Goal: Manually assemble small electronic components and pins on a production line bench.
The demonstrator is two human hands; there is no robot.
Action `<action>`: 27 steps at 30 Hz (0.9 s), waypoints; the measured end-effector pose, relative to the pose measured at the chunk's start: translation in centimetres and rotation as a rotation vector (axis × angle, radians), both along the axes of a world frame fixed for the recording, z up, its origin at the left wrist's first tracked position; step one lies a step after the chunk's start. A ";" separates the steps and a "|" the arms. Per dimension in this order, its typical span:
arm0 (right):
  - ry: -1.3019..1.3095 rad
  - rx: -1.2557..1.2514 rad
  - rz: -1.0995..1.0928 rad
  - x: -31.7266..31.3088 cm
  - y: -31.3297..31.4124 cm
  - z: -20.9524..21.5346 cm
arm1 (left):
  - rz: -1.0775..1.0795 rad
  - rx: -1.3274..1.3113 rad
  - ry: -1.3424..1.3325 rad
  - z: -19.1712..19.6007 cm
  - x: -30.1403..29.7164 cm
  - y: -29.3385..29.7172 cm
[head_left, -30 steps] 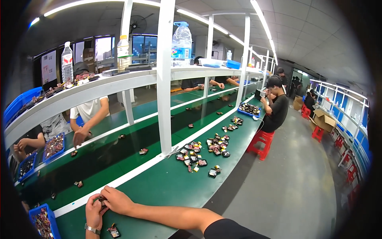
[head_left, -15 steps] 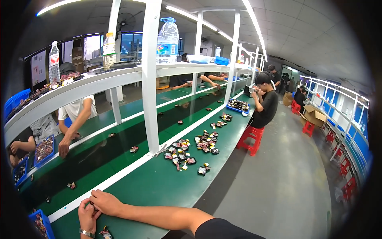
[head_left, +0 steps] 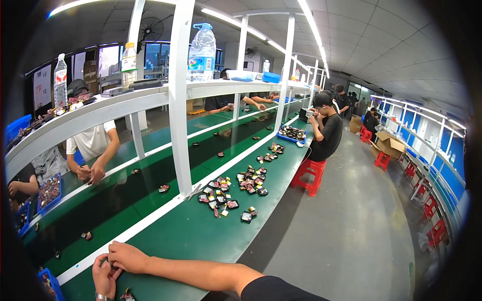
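Here both hands, left hand [head_left: 104, 276] and right hand [head_left: 126, 257], pinch together on one small dark part [head_left: 106, 260] at the green surface's [head_left: 196, 236] near edge, while a scattered heap of small reddish parts [head_left: 236, 190] lies untouched farther along.

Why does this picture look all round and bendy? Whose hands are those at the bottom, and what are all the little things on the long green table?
The camera sits on a person's head and looks down, and its very wide lens bends straight lines near the rim. The two bare hands at the bottom are that person's own. The left hand and the right hand are pressed together around a small dark part at the edge of the green table; it is too small to tell what it is. Another small part lies just by the left hand. Farther along lies a pile of small parts. Above is a white shelf with a big water bottle. A seated worker works farther down.
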State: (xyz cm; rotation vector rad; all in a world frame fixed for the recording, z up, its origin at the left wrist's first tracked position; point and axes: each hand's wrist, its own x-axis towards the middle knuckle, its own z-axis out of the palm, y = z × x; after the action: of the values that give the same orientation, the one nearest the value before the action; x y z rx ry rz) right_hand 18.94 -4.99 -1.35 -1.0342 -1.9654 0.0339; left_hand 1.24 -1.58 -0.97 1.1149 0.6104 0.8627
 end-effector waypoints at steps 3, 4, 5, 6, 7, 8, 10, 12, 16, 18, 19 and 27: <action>0.096 0.001 0.029 0.2 -0.1 0.0 | -0.042 0.008 -0.014 0.1 -0.1 0.1; 0.113 0.014 -0.006 0.0 -0.3 0.2 | -0.041 0.008 -0.014 0.2 -0.1 0.0; 0.130 0.028 -0.042 -0.1 -0.5 0.4 | -0.031 0.017 -0.009 0.3 0.0 -0.2; 0.130 0.029 -0.040 -0.3 -0.6 0.7 | -0.021 0.026 -0.004 0.4 0.0 -0.3; 0.137 -0.010 -0.048 -0.3 -0.8 0.8 | -0.022 0.028 -0.005 0.4 0.0 -0.3; 0.144 -0.050 -0.056 -0.3 -0.9 1.0 | -0.040 0.042 -0.001 0.2 -0.1 -0.2; 0.145 -0.052 -0.054 -0.3 -0.9 1.1 | -0.059 0.058 0.003 0.0 -0.1 0.0; 0.147 -0.054 -0.053 -0.2 -0.9 1.1 | -0.066 0.072 0.008 -0.2 0.0 0.0; 0.136 -0.062 -0.021 0.1 -0.9 1.1 | -0.059 0.063 -0.011 -0.5 0.1 0.2; 0.126 -0.060 -0.015 0.4 -1.0 1.1 | -0.053 0.017 -0.031 -0.5 0.2 0.3; 0.120 -0.072 0.028 0.6 -1.0 1.2 | -0.052 0.017 -0.030 -0.4 0.2 0.2; 0.144 -0.186 0.167 1.3 -1.1 1.8 | -0.065 0.046 -0.019 -0.6 0.2 0.3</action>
State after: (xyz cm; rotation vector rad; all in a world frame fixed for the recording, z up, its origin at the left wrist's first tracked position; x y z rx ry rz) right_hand 20.29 -6.14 0.42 -0.9547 -1.9383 0.3794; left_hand 1.48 -1.26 -1.54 1.1606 0.5384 0.8338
